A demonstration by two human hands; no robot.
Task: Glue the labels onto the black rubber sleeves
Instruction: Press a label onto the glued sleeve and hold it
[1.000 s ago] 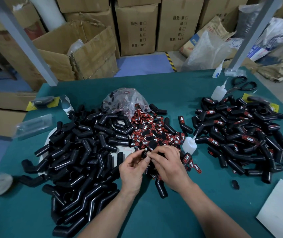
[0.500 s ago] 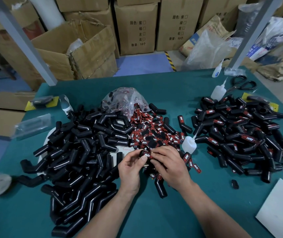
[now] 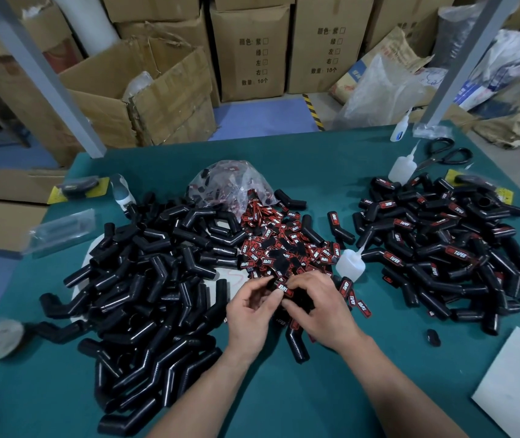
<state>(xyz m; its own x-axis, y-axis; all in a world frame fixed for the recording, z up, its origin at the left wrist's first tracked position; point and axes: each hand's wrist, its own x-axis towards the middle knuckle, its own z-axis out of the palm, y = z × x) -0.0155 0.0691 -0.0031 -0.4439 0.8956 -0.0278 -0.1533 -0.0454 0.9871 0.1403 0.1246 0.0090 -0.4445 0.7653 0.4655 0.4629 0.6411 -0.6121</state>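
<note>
The left hand (image 3: 249, 314) and right hand (image 3: 318, 311) pinch one label (image 3: 282, 288), fingers curled

Left hand (image 3: 247, 314), right hand (image 3: 320, 311), both pinching label (image 3: 284, 289)

Probably a small factory packing room: stacked cardboard cartons (image 3: 252, 52) behind a green worktable (image 3: 315, 159).

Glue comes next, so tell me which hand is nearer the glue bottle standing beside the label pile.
Right. The right hand sits just below and left of the glue bottle; the left hand lies farther left, beyond the right hand. Both pinch a label between them.
</note>
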